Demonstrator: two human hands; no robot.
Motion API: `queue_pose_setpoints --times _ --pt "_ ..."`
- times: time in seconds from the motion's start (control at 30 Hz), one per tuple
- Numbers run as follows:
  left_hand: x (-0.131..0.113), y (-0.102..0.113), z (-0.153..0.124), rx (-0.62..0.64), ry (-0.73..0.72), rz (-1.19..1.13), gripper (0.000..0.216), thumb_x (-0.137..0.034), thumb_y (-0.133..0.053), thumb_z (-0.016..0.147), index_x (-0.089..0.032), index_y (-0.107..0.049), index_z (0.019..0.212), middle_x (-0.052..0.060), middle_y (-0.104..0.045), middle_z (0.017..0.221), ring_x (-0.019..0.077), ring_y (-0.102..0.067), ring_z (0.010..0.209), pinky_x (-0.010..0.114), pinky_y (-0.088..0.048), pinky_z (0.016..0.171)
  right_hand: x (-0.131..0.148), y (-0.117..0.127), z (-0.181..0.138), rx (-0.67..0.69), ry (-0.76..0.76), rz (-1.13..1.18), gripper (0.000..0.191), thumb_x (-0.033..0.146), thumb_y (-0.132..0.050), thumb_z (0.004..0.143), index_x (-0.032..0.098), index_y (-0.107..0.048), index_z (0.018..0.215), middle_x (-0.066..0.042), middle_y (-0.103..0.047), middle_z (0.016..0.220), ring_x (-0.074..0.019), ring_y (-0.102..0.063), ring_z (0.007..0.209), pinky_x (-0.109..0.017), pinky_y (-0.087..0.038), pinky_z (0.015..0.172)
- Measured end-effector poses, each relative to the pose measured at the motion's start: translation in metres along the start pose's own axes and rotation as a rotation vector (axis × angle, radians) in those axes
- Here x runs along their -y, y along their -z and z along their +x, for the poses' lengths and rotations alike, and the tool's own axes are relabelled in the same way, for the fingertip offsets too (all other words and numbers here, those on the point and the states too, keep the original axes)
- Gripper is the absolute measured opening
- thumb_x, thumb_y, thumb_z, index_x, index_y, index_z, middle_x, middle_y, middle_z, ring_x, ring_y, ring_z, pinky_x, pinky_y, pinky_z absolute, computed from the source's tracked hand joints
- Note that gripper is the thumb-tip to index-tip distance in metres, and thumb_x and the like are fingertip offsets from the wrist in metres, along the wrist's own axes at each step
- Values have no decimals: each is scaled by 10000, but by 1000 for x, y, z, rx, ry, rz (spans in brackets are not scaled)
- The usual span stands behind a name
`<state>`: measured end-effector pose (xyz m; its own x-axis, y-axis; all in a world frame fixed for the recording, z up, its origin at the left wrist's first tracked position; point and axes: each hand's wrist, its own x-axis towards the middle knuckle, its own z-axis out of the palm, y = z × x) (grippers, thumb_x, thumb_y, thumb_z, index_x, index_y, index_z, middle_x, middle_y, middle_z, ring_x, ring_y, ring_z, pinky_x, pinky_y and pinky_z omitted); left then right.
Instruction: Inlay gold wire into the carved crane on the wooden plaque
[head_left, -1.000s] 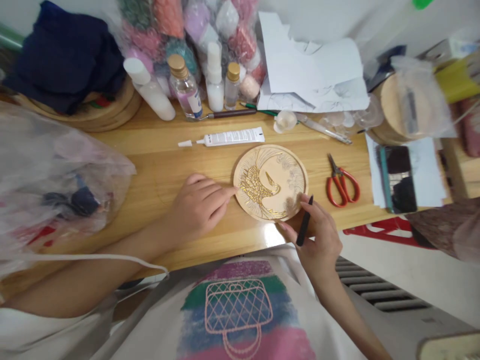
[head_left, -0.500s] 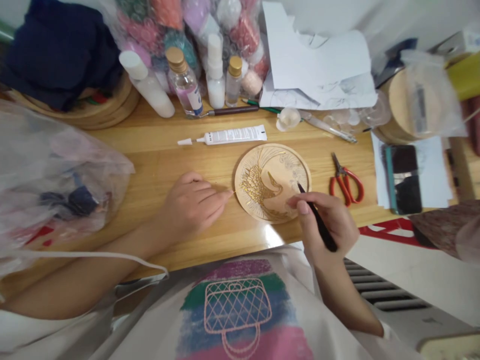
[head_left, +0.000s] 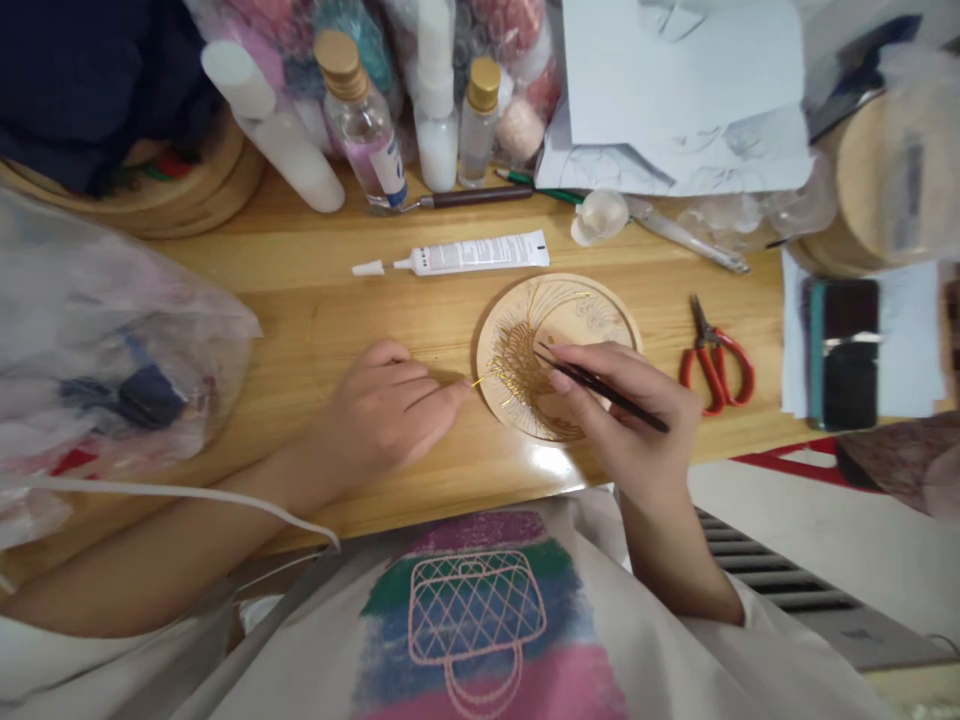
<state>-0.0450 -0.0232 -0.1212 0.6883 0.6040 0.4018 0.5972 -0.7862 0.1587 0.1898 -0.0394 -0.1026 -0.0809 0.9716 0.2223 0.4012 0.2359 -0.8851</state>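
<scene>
Right hand (head_left: 630, 425) gripping tweezers (head_left: 604, 384) on disc (head_left: 592, 303), left hand (head_left: 390, 408) pinching wire (head_left: 480, 380), bottles (head_left: 361, 125) behind

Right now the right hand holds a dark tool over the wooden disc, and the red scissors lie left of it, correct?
No: the head view shows the red scissors right of the wooden disc. The right hand does hold the dark tool over it.

Left hand (head_left: 390, 405) lies palm-down, fingers together and pointing at the right hand (head_left: 626, 415) just beside it, whose fingertips pinch in a pen-like grip, forearm bare.
</scene>
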Motion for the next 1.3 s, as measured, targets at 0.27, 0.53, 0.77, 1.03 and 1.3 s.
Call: queue_pose_setpoints --times 0.27,0.53,0.77,1.03,1.3 --pt "-5 2 1 -24 -15 31 146 -125 -553 956 -166 -622 834 -60 -557 541 106 -482 525 294 -396 616 -4 -1 2 40 21 -31 205 167 -711 847 262 -754 1023 -23 -769 993 -192 -710 985 -370 -602 872" --pt "-10 6 0 -6 -41 53 104 -56 -563 915 -119 -639 882 -34 -539 557 131 -452 560 312 -398 638 -7 -3 -2 49 -68 44 213 146 -732 821 240 -748 1012 -16 -774 979 -163 -726 942 -321 -617 840" --pt "-12 7 2 -9 -38 94 125 -67 -564 910 -136 -635 834 -39 -503 538 136 -430 564 307 -395 625 -5 0 1 119 -40 7 158 148 -717 835 233 -763 960 -18 -786 925 -165 -728 898 -328 -610 820" --pt "-17 11 6 2 -46 136 225 -44 -487 935 -191 -590 799 -40 -499 531 142 -454 534 310 -408 609 -5 0 2 144 -16 -28 146 171 -714 841 247 -767 954 -11 -793 931 -170 -737 896 -337 -610 829" --pt "-16 13 11 -6 -86 252 221 -57 -502 949 -185 -606 803 -55 -515 526 127 -471 529 299 -418 595 -8 0 1 129 -21 -39 153 174 -724 830 254 -771 951 -14 -794 921 -178 -739 889 -343 -617 821"
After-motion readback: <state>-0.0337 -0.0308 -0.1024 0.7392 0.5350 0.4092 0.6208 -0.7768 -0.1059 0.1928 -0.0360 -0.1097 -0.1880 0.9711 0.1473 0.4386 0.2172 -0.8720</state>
